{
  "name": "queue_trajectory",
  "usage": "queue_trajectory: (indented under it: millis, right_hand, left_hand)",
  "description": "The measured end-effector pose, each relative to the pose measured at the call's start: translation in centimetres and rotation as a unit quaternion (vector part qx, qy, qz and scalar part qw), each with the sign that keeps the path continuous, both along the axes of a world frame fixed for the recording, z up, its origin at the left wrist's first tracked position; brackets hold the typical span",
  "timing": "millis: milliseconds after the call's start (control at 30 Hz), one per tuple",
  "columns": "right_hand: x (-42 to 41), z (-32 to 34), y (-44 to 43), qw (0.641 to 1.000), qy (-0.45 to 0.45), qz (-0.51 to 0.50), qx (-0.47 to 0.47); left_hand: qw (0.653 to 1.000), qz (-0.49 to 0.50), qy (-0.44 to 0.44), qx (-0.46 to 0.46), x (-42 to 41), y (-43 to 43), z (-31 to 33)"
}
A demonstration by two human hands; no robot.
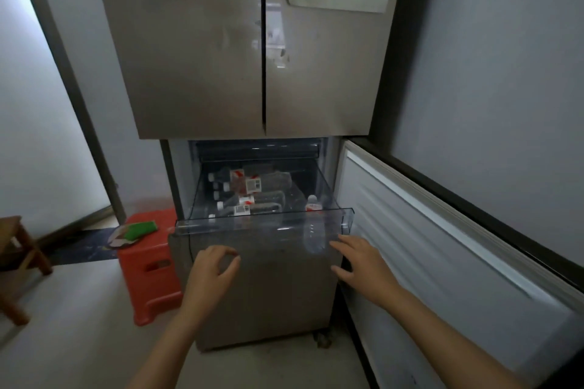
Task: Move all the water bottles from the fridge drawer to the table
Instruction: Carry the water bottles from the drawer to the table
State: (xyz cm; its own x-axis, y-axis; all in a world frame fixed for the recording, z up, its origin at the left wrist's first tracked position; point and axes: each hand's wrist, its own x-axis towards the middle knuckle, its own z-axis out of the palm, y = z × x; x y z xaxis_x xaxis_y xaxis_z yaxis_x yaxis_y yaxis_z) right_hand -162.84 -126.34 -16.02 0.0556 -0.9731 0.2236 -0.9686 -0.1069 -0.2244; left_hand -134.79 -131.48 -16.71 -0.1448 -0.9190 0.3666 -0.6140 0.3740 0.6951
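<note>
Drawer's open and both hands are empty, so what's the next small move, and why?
Probably reach the right hand over the clear drawer front and take the upright bottle in the right corner: it stands nearest that hand, apart from the lying pile.

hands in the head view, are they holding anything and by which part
Nothing is held. The left hand and right hand hover empty in front of the clear fridge drawer, fingers loose, touching no water bottle.
</note>
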Motion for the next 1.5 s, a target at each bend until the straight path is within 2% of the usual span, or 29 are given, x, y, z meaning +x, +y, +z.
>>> queue_trajectory:
  millis: [167,433,633,733,833,933,1067,1200,1367,1500]
  right_hand:
    - [-1.6,-0.1,-7.8,0.999,0.003,0.040,0.028]
    - [-1.3,-1.7,-15.4,0.996,-0.039,0.063,0.048]
    - [-1.1,-2.6,-20.9,0.996,-0.033,0.036,0.073]
    - [-0.9,-2.4,-23.1,0.997,-0.045,0.011,0.064]
    - [-0.7,-2.5,-25.7,0.997,-0.021,-0.003,0.078]
    - [0.3,-2.9,-27.9,0.997,-0.019,-0.005,0.078]
    - [2.7,-4.0,-30.1,0.993,0.002,0.042,0.107]
    - [5.5,-5.0,-32.4,0.977,0.041,0.112,0.174]
    - [9.0,-6.2,-36.2,0.950,0.092,0.192,0.228]
    - [11.4,-8.2,-38.1,0.934,0.127,0.229,0.242]
  left_hand:
    - [1.000,0.017,-0.009,0.020,-3.8,-4.8,0.3]
    - [0.993,0.080,-0.069,0.053,-3.0,-10.1,-0.7]
    - [0.983,0.054,-0.172,0.017,-2.5,-16.6,-1.5]
    - [0.973,0.027,-0.228,0.039,-1.7,-19.8,-2.2]
    - [0.958,0.015,-0.276,0.070,-0.2,-22.6,-3.1]
    - [0.953,0.022,-0.291,0.084,1.0,-23.9,-3.5]
    - [0.965,0.023,-0.250,0.079,1.5,-24.3,-4.0]
    - [0.973,0.037,-0.203,0.104,1.5,-24.3,-4.6]
    - [0.983,0.082,-0.079,0.142,1.4,-24.3,-4.2]
    - [0.979,0.081,-0.057,0.177,1.2,-24.3,-3.7]
